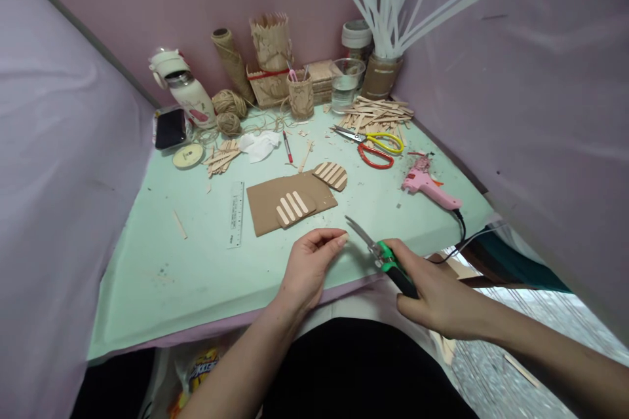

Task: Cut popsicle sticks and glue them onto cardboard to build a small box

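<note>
The right hand (437, 298) is wrapped around metal shears with green-and-black handles (388, 259), their tip pointing left and away, just right of the left hand (310, 263). The left thumb and forefinger are pressed together; whether anything sits between them, I cannot tell. Just beyond the left hand, slightly left, a rounded brown cardboard piece with pale wooden strips (293, 207) lies on a flat brown cardboard sheet (264, 200). A second striped rounded piece (331, 175) overlaps the sheet's far right corner.
</note>
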Motion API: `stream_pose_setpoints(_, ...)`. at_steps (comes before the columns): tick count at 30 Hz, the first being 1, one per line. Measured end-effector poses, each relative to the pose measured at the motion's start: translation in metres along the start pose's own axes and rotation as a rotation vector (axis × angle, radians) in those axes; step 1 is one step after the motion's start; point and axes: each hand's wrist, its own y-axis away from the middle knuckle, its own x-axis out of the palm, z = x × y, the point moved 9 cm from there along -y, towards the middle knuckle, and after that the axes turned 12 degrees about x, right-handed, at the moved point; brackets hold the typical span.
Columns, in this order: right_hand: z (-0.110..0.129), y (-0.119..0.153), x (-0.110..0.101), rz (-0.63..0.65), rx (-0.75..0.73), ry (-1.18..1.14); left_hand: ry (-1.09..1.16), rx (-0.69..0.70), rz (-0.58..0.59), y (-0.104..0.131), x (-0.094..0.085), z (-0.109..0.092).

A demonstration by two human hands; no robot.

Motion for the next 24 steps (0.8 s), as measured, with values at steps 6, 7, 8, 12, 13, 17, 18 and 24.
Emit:
stream_pose_setpoints(6, 0.0088, 0.0007, 0.0018, -0.029, -0.039, 0.138, 0.021, 0.108, 0.019, -0.0004, -0.0037, -0.0068)
stream_pose_setpoints(7, 0.0093, 0.0007, 0.0025, -0.032, -0.049, 0.142, 0.017, 0.12, 0.021, -0.0004, -0.0045, -0.0075)
stream_pose_setpoints(8, 0.0096, 0.0007, 0.0032, -0.032, -0.058, 0.143, 0.01, 0.128, 0.027, -0.0003, -0.0048, -0.0081)
stream_pose_setpoints(12, 0.008, 0.0013, 0.0058, -0.009, -0.062, 0.147, -0.033, 0.144, 0.062, -0.0001, -0.0044, -0.0093)
stream_pose_setpoints(13, 0.0074, 0.0015, 0.0064, -0.002, -0.059, 0.149, -0.041, 0.146, 0.071, 0.0001, -0.0041, -0.0093)
stream_pose_setpoints(17, 0.0065, 0.0014, 0.0076, 0.012, -0.042, 0.154, -0.063, 0.148, 0.098, 0.0012, -0.0032, -0.009)
stream_pose_setpoints(18, 0.0071, 0.0014, 0.0076, 0.014, -0.041, 0.156, -0.067, 0.149, 0.1, 0.0014, -0.0031, -0.0091)
stream_pose_setpoints(24, 0.0106, 0.0028, 0.0081, 0.057, -0.027, 0.16, -0.064, 0.139, 0.094, 0.0019, -0.0023, -0.0101)
